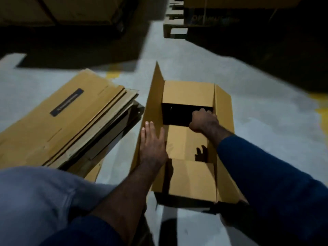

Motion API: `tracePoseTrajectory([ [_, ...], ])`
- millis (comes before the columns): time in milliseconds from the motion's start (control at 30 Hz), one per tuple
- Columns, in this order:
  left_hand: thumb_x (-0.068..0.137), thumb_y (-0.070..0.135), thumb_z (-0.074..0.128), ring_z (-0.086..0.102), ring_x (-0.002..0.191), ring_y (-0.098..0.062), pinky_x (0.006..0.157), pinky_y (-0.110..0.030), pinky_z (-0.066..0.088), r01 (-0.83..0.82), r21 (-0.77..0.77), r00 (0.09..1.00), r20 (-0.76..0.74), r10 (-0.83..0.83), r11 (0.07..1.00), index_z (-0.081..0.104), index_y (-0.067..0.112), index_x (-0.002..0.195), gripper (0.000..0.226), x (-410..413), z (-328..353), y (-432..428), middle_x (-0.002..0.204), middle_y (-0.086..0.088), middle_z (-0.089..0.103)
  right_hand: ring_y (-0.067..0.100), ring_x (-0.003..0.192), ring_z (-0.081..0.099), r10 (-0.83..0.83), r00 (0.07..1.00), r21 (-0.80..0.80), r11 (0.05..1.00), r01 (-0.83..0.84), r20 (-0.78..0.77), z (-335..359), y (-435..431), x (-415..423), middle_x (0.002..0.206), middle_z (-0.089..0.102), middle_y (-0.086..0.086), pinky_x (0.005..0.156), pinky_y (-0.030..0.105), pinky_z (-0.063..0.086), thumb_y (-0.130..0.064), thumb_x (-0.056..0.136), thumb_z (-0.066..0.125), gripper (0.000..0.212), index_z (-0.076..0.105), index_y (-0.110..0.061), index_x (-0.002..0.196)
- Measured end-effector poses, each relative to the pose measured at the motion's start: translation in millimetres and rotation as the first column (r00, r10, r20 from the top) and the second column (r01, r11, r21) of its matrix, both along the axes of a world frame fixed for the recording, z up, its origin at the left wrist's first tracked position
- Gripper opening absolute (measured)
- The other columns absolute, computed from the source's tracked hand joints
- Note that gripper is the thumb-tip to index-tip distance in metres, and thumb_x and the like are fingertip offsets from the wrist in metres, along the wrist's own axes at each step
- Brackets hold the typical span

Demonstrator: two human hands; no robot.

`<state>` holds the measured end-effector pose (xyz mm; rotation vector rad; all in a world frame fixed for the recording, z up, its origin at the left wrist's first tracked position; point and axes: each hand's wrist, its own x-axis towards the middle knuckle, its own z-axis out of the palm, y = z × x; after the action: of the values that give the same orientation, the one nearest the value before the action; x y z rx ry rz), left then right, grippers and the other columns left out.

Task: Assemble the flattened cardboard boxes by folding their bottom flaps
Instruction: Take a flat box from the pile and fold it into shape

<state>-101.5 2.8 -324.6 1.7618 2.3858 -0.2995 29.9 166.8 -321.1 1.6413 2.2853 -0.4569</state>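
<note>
A brown cardboard box point(223, 110) stands on the grey floor with its flaps facing up. Its far short flap point(188, 93) and near short flap point(191, 176) are folded inward, leaving a dark gap between them. The long left flap point(152, 103) stands raised. My left hand point(152, 141) lies flat against that left flap, fingers straight. My right hand point(204, 121) reaches into the gap with curled fingers at the edge of the long right flap; what the fingertips grip is hidden. A stack of flattened boxes point(62, 125) lies to the left.
Dark pallets and cartons point(177, 23) stand at the back across the floor. Yellow floor markings point(113, 75) show behind the stack and at the right. My knee in grey cloth point(35, 197) fills the lower left corner.
</note>
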Motion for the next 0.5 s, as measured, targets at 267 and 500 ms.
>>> tracePoseTrajectory([
  [267,0.091,0.028,0.065,0.003,0.155,-0.038,0.124,-0.050,0.011,-0.265,-0.104,0.949,0.150,0.278,0.959,0.024,0.013,0.155,0.078,-4.2,-13.5,-84.5,0.166,-0.022,0.007,0.019,0.091,0.065,0.075,0.981,-0.160,0.982,-0.104,-0.180,65.8,-116.7,-29.9,0.104,0.069,0.001,0.081,0.040,0.061,-0.023,0.095,0.062,0.015,0.072,-0.020,0.105],
  [500,0.090,0.020,0.065,0.054,0.119,-0.033,0.090,-0.038,0.049,-0.500,-0.216,0.716,0.441,0.541,0.839,0.052,0.007,0.126,0.040,-25.5,-24.8,-87.4,0.134,-0.013,0.049,0.020,0.103,0.063,0.103,0.992,-0.395,0.910,-0.124,-0.073,4.2,-197.0,-13.1,0.121,0.065,0.004,0.089,0.041,0.059,-0.024,0.094,0.067,0.031,0.066,-0.019,0.125],
])
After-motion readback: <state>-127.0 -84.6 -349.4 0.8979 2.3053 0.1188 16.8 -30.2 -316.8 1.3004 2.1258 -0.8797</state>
